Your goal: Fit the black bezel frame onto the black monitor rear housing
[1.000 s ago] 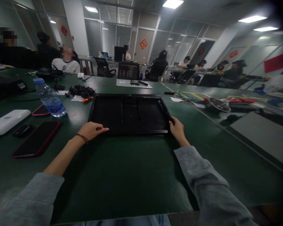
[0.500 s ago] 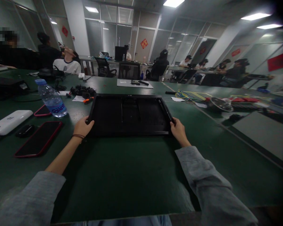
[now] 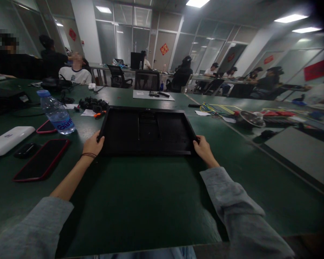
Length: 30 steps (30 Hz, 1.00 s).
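Black panel (image 3: 148, 131) flat on the green table (image 3: 140, 201), between both hands, left hand (image 3: 93, 144) and right hand (image 3: 203, 149) closed on its near corners

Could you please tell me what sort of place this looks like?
Probably an open-plan office used as an assembly workroom: long green tables, glass partitions, people seated at other tables, and cables lying about. The left hand and right hand grip a black panel.

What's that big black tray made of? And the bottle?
The black tray looks like thin sheet metal or hard plastic, matte black with raised rims; hard to tell which. The bottle looks like clear, shiny plastic: you see through it.
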Each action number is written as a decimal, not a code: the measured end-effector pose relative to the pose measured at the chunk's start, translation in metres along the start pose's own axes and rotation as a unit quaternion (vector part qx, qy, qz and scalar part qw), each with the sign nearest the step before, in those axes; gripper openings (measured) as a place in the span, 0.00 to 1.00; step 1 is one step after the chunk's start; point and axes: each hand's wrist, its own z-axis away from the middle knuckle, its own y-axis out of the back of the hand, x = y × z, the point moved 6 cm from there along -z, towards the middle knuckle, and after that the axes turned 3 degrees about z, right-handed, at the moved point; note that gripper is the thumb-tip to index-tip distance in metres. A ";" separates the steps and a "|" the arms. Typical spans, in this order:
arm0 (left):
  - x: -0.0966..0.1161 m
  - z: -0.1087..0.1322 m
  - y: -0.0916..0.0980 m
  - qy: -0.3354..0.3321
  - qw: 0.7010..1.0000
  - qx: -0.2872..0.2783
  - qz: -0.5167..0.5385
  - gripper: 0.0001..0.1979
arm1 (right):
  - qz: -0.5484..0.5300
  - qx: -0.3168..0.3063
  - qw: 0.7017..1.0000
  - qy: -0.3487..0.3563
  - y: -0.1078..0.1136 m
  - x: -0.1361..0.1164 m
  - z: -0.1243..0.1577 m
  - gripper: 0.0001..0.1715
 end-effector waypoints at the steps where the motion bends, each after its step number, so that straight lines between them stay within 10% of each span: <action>1: -0.001 -0.001 -0.001 0.003 1.000 -0.002 -0.004 0.28 | 0.002 0.001 1.000 0.003 0.000 0.000 0.000 0.21; 30: -0.015 -0.007 0.009 0.038 0.999 -0.017 -0.032 0.30 | 0.021 -0.010 0.998 0.058 -0.001 -0.022 0.008 0.31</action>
